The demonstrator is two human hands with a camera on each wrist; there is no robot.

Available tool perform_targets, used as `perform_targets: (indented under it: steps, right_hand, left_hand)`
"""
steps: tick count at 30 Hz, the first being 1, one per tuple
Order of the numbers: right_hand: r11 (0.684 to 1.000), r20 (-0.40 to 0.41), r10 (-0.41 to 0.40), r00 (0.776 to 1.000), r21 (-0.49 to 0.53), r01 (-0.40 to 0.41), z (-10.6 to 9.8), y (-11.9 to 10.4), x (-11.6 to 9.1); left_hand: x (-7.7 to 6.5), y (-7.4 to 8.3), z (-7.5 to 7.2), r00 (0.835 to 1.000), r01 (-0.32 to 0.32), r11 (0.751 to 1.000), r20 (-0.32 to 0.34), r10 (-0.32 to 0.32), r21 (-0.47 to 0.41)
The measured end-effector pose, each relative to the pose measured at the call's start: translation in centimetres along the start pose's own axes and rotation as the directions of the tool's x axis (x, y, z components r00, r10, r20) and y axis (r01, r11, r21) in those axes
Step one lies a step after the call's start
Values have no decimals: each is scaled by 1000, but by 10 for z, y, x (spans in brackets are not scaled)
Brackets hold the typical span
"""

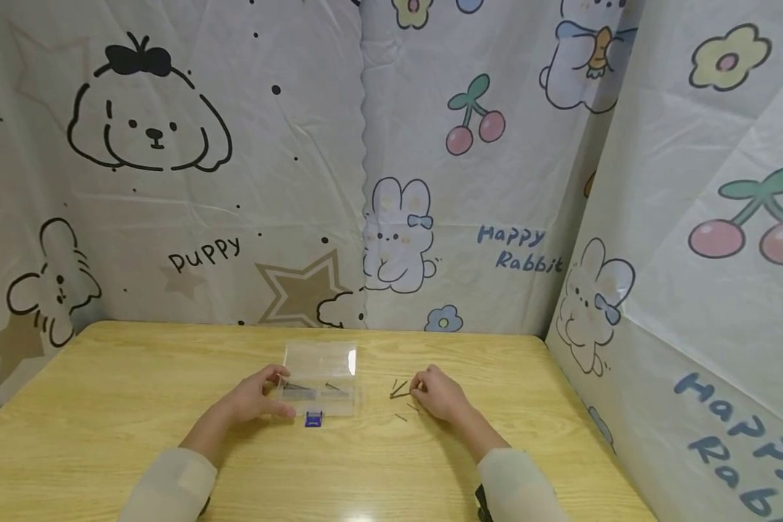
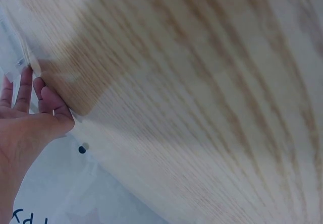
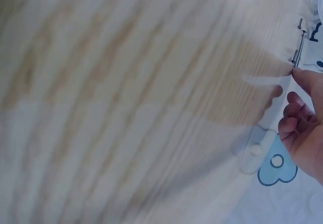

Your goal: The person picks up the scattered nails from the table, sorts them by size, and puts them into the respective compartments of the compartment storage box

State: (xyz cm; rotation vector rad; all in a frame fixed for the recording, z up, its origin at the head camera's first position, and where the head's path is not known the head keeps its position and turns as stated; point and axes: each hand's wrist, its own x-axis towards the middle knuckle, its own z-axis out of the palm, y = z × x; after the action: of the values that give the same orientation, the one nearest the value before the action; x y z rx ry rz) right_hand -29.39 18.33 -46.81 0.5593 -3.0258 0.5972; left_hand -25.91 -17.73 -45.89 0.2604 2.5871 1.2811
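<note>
A clear plastic box with a blue latch stands on the table, its lid raised at the back. Dark nails lie inside it. My left hand holds the box's left end, thumb by the front corner and fingers by the back; the left wrist view shows these fingertips at the clear plastic. To the right of the box, my right hand pinches the end of a long nail at the table surface. In the right wrist view the thumb tip meets the nail, the other fingers curled below.
Several loose nails of different lengths lie around the right fingertips. The wood-grain table ends at a printed curtain behind, with another hanging along the right side.
</note>
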Motion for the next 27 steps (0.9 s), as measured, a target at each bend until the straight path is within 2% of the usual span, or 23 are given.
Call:
perform_targets:
  steps: [7, 16, 27]
  right_hand:
    - [1000, 21, -22, 1000, 8, 22, 2, 1, -2]
    - [987, -18, -58, 998, 148, 60, 6, 4, -6]
    - [950, -26, -32, 999, 311, 38, 5, -3, -10]
  left_hand:
    - [2, -1, -1, 1000, -10, 1000, 2, 10, 1]
    - [4, -4, -1, 1000, -14, 1000, 9, 14, -2]
    - [5, -6, -1, 1000, 0, 1000, -1, 0, -14]
